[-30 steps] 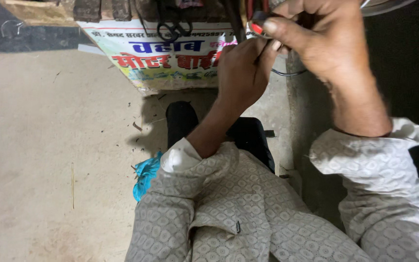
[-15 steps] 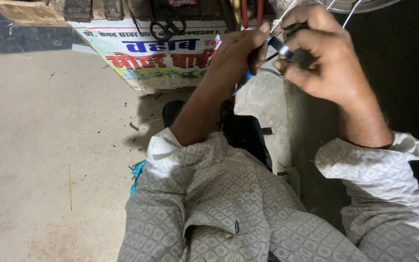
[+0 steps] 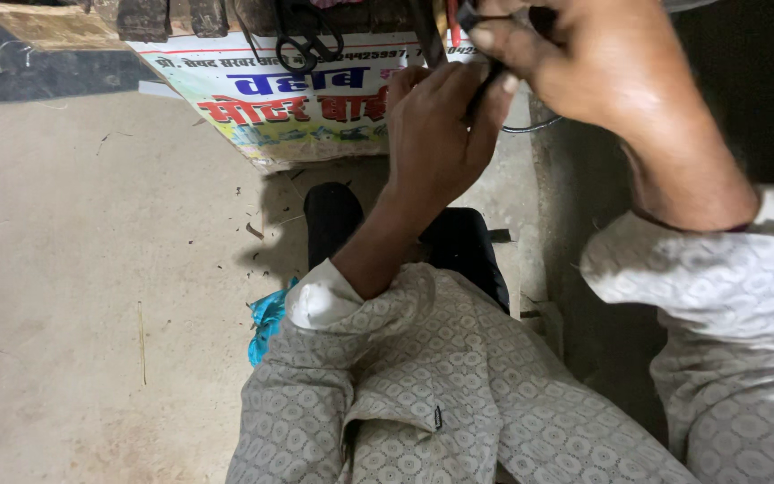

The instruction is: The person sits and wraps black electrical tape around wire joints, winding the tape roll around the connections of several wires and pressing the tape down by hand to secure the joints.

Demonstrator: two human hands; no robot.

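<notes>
Two hands meet at the counter's front edge: the left hand (image 3: pixel 436 134), risen since a moment ago, and the right hand (image 3: pixel 584 63) both pinch a small dark tool (image 3: pixel 485 76) above the printed banner (image 3: pixel 288 99), work continuing.

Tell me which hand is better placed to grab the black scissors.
Left, probably. The left hand is nearer the scissors, which lie to its left; the right hand sits farther off. Both grip a small dark part.
</notes>
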